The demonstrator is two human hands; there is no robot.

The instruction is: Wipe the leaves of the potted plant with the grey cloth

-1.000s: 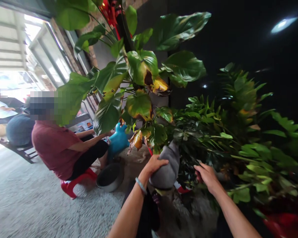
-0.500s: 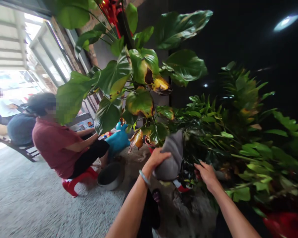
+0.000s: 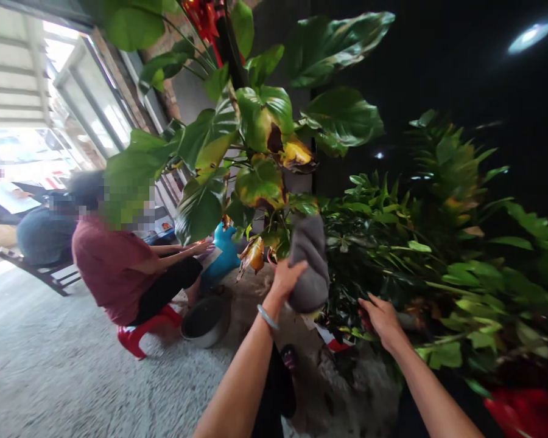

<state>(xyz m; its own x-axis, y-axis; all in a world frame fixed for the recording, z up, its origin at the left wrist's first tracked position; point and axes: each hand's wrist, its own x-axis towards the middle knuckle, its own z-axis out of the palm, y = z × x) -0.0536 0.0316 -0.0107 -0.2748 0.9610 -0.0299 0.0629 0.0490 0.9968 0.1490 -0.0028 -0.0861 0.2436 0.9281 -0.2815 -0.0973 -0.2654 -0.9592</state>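
Note:
My left hand grips a grey cloth and holds it up against the lower leaves of a tall large-leaved plant, several of whose leaves are yellowed and brown. A bracelet sits on that wrist. My right hand reaches into the dark, narrow-leaved foliage to the right, fingers curled among the stems; what they hold is hidden.
A person in a red shirt sits on a low red stool at the left, beside a grey basin and a blue toy-like object. Another person sits further left. More green plants fill the right side.
My left hand has lifted the grey cloth higher, up into the plant's lower leaves. My right hand has stayed at the same spot in the foliage.

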